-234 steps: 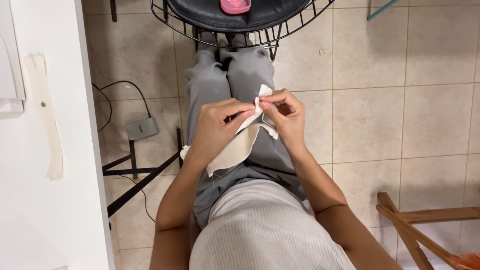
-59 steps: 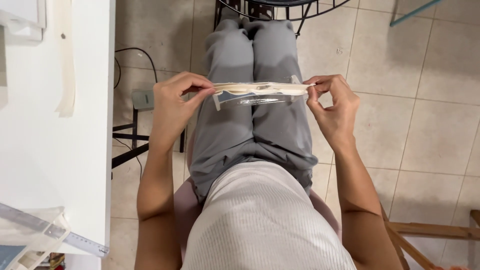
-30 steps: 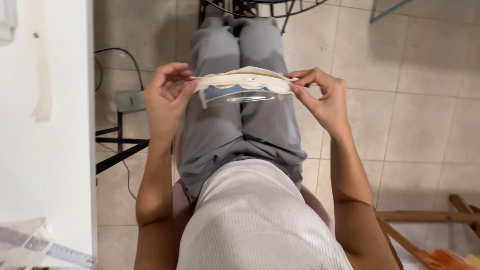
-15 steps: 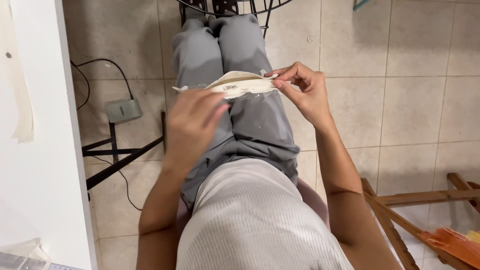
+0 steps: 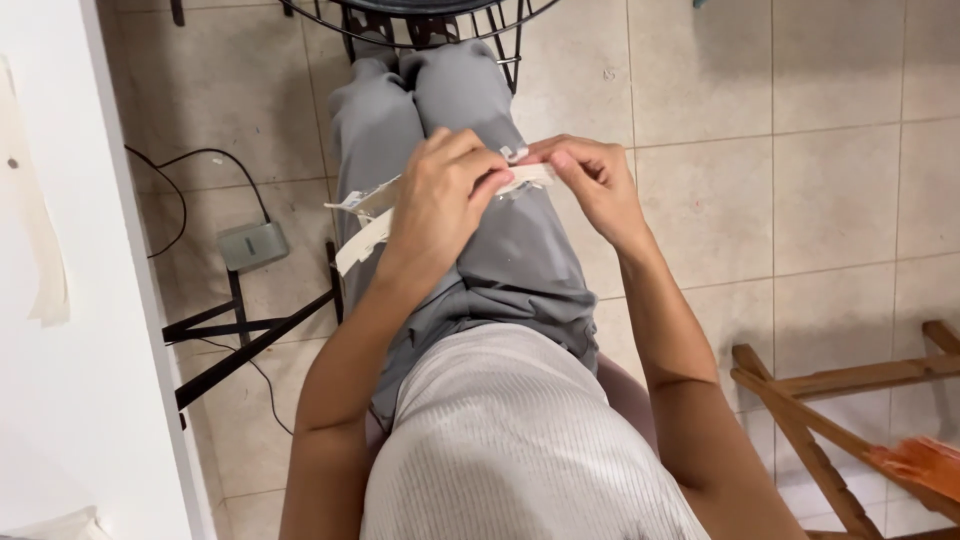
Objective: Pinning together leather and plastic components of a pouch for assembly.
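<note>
I sit with grey trousers over my lap and hold a cream-coloured piece of fabric (image 5: 362,215) above my thighs. My left hand (image 5: 440,195) lies over the middle of the fabric and pinches it near its right end. My right hand (image 5: 590,175) pinches that same end from the other side, fingertips almost touching the left hand's. The fabric's left end hangs loose past my left wrist. What lies under my left palm is hidden.
A white table (image 5: 60,300) runs down the left edge with a pale strip on it. A grey power adapter (image 5: 252,244) with a cable lies on the tiled floor beside black metal legs (image 5: 250,335). A dark wire-frame base (image 5: 430,15) stands ahead, a wooden frame (image 5: 830,400) at right.
The fabric was stretched wide between both hands. My left hand has since slid right along it to meet my right hand, and the left end now dangles free.
</note>
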